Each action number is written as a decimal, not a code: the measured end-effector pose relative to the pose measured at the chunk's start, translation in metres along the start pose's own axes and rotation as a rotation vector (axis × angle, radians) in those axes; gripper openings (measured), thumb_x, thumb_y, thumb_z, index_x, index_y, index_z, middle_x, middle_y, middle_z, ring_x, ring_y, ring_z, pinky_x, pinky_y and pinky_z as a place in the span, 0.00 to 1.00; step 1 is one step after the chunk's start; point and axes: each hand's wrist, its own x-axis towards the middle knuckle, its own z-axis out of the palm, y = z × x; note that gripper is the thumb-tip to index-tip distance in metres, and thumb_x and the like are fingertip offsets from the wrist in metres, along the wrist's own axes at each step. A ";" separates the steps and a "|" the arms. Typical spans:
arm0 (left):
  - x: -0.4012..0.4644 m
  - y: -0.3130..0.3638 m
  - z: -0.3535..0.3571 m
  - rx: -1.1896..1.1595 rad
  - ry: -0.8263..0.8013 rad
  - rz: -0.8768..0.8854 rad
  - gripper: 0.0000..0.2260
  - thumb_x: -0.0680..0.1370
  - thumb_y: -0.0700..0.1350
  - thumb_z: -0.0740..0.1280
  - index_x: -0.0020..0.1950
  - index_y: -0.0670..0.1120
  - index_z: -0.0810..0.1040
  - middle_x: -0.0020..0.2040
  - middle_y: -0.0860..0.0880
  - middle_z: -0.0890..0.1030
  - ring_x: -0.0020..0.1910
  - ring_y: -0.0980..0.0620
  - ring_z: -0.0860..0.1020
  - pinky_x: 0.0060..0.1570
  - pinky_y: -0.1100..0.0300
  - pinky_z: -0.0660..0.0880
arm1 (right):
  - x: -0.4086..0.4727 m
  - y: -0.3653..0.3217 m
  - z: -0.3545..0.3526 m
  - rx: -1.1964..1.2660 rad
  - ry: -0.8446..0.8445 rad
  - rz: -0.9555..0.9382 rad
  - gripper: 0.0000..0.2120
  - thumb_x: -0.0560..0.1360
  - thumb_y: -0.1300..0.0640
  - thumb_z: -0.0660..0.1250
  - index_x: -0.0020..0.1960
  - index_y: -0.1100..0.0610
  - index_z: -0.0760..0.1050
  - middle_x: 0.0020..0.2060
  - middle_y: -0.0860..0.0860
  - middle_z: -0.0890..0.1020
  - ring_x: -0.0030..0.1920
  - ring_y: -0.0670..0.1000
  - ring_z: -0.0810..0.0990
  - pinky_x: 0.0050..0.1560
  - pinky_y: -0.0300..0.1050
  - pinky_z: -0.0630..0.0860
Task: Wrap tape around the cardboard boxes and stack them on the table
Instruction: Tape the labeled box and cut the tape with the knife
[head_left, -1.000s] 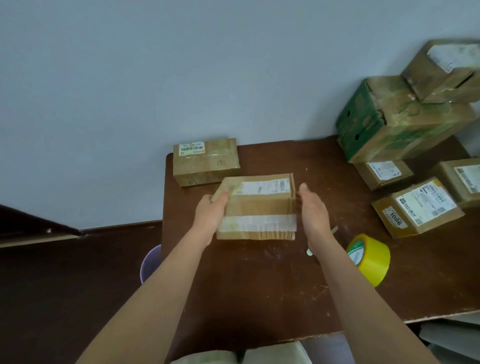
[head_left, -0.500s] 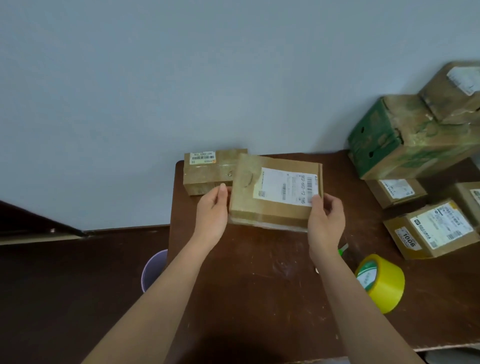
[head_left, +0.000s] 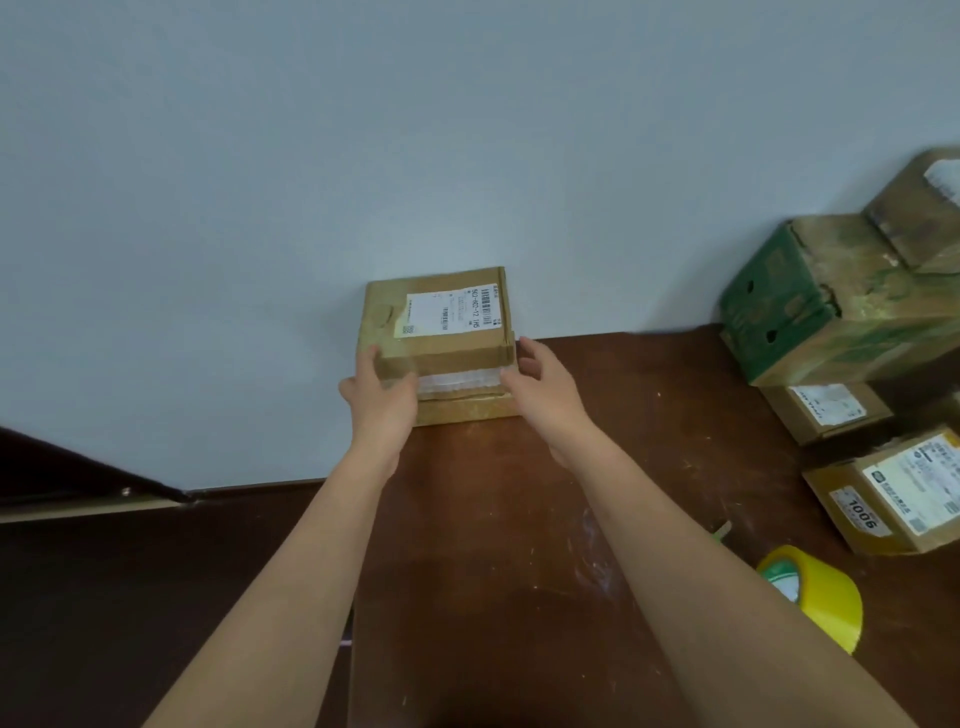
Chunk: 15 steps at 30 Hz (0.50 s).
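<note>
Setting the taped box (head_left: 439, 332) down on the lower box (head_left: 467, 408) is the step in hand, at the far left corner of the table (head_left: 519, 519), against the wall (head_left: 363, 156). The left hand (head_left: 382, 397) grips the taped box's near left corner, fingers curled around its side. The right hand (head_left: 543, 384) sits at the right side with fingers loosely spread; whether it actually touches the cardboard I cannot tell. A pale band of tape shows across the near face of the taped box.

To do this well, the upper box should probably be squared so its edges line up with the lower box, then pushed gently back toward the wall before both hands let go. Releasing evenly should keep it from tipping or sliding. On the table's right side wait the tape roll (head_left: 815, 597) and several untaped parcels (head_left: 893, 499), beside a green carton (head_left: 810, 306).
</note>
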 end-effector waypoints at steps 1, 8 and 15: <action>0.001 0.000 0.000 -0.008 0.009 0.001 0.26 0.80 0.41 0.64 0.77 0.52 0.62 0.66 0.48 0.62 0.50 0.55 0.72 0.55 0.61 0.67 | -0.001 0.002 0.002 0.011 -0.027 -0.010 0.30 0.79 0.58 0.65 0.79 0.49 0.61 0.73 0.48 0.70 0.71 0.50 0.71 0.71 0.54 0.71; -0.008 -0.002 0.002 0.009 0.047 0.015 0.28 0.79 0.37 0.62 0.78 0.50 0.60 0.68 0.49 0.63 0.47 0.58 0.72 0.45 0.64 0.70 | -0.007 0.000 -0.009 0.024 -0.105 -0.005 0.31 0.79 0.62 0.65 0.79 0.49 0.61 0.75 0.44 0.68 0.74 0.47 0.67 0.74 0.53 0.68; -0.036 0.022 0.032 0.091 -0.100 0.038 0.13 0.78 0.38 0.64 0.61 0.49 0.72 0.63 0.48 0.68 0.56 0.48 0.76 0.58 0.55 0.75 | -0.028 0.002 -0.049 -0.093 0.033 0.026 0.16 0.80 0.62 0.62 0.66 0.53 0.76 0.60 0.47 0.77 0.62 0.48 0.75 0.68 0.51 0.74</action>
